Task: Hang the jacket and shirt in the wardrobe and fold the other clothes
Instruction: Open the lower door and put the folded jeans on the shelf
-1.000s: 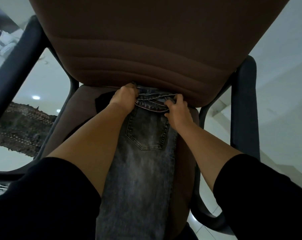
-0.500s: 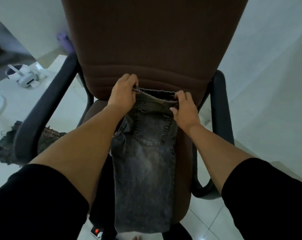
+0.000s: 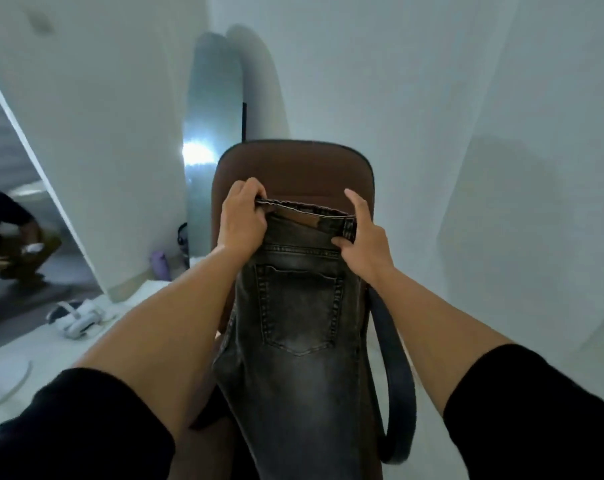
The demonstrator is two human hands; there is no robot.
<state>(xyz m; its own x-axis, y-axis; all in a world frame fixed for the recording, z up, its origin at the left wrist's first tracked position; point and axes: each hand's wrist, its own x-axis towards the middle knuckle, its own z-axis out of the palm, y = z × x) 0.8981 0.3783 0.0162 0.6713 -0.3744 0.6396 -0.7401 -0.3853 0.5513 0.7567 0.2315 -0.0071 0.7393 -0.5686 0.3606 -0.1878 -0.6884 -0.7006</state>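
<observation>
A pair of faded grey-black jeans (image 3: 298,348) hangs lengthwise in front of me, back pocket facing me, held up by the waistband. My left hand (image 3: 243,216) grips the left end of the waistband. My right hand (image 3: 362,237) pinches the right end near the button with thumb and fingers, forefinger raised. Behind the jeans stands a brown office chair (image 3: 293,168) whose backrest shows above my hands; its dark armrest (image 3: 397,375) curves down at the right. The jeans' lower legs run out of the frame's bottom.
A tall mirror (image 3: 213,140) leans on the white wall behind the chair. A purple bottle (image 3: 160,265) and a white headset (image 3: 75,317) lie on the floor at left. A person crouches at far left (image 3: 9,237). White walls close in at right.
I have lifted the jeans up off the chair seat by the waistband, and my view has risen, so the chair's top edge, mirror and walls now show.
</observation>
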